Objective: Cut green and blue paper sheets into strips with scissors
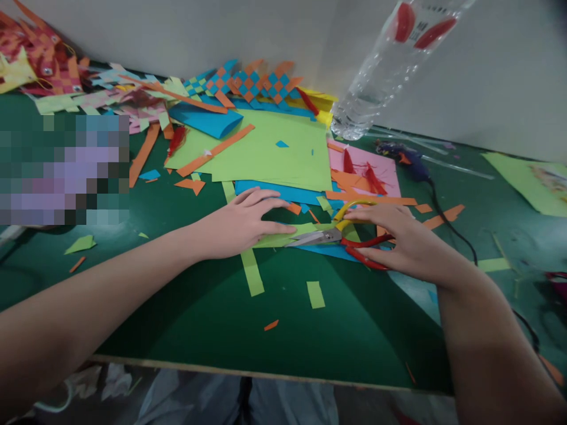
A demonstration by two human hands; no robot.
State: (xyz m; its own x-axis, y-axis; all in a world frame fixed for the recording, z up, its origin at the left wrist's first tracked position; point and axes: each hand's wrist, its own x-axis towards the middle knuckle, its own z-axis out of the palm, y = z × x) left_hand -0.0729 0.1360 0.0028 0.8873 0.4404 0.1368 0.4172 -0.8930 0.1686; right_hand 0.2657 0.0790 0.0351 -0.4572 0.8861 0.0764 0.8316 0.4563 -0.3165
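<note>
My left hand (252,221) lies with its fingers stretched out over a light green paper strip (274,239) on the table. In my right hand (403,236) is a pair of scissors (325,236) with one yellow and one red handle. Their blades point left, low over the green strip and close to my left fingertips; I cannot tell whether they touch the paper. Blue paper (328,251) shows beneath the scissors. A narrow green strip (252,274) runs toward me from under my left hand, and a small green rectangle (316,294) lies nearer the front.
Green paper sheets (274,147) are stacked behind my hands. Woven paper fish (250,82) stand along the wall. A clear plastic bottle (376,77) leans at the back. A glue gun (410,162) with a black cord lies right, beside pink paper (390,171) with red tassels.
</note>
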